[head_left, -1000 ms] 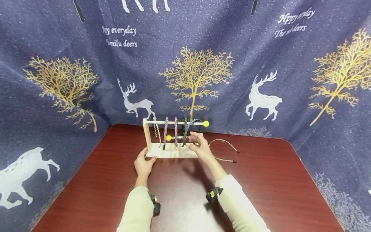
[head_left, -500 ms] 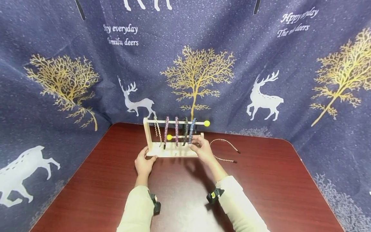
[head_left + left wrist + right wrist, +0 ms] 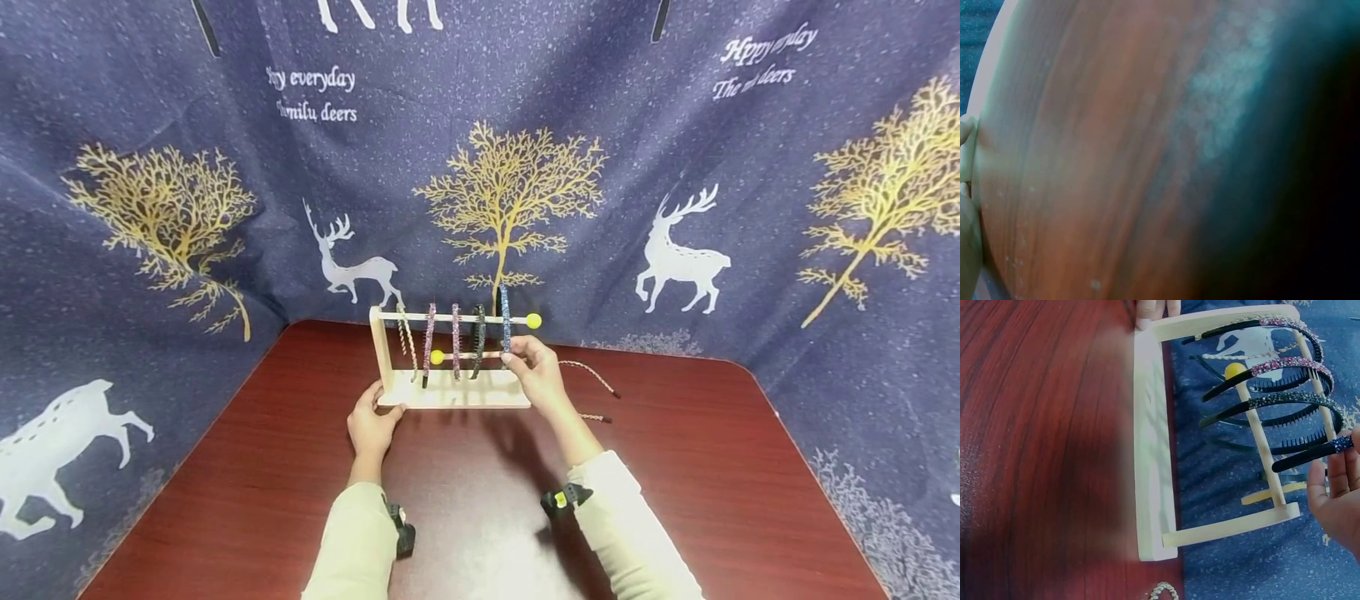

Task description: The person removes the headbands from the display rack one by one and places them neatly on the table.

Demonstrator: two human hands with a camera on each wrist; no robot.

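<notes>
A wooden two-rod stand (image 3: pixel 465 398) with yellow ball tips sits near the table's back edge. My left hand (image 3: pixel 371 425) grips the left end of its base, thumb in front. With thumb and fingers, my right hand (image 3: pixel 542 375) pinches one leg of a blue glittery headband (image 3: pixel 505 312) at the right of the upper rod; its top arches above that rod. To its left hang a black headband (image 3: pixel 479 342), two pink ones (image 3: pixel 455 342) and a braided beige one (image 3: pixel 408 342). The right wrist view shows the blue headband's black end (image 3: pixel 1304 457) past the fingertips.
Another braided headband (image 3: pixel 596 375) lies on the red-brown table (image 3: pixel 675 483) right of the stand, partly hidden behind my right hand. A dark blue cloth (image 3: pixel 480 83) with deer and trees hangs close behind the table.
The blue headband, tilted across the rod at first, now stands upright, farther right and higher, away from the black one. My right hand has moved right with it; my left hand stays put.
</notes>
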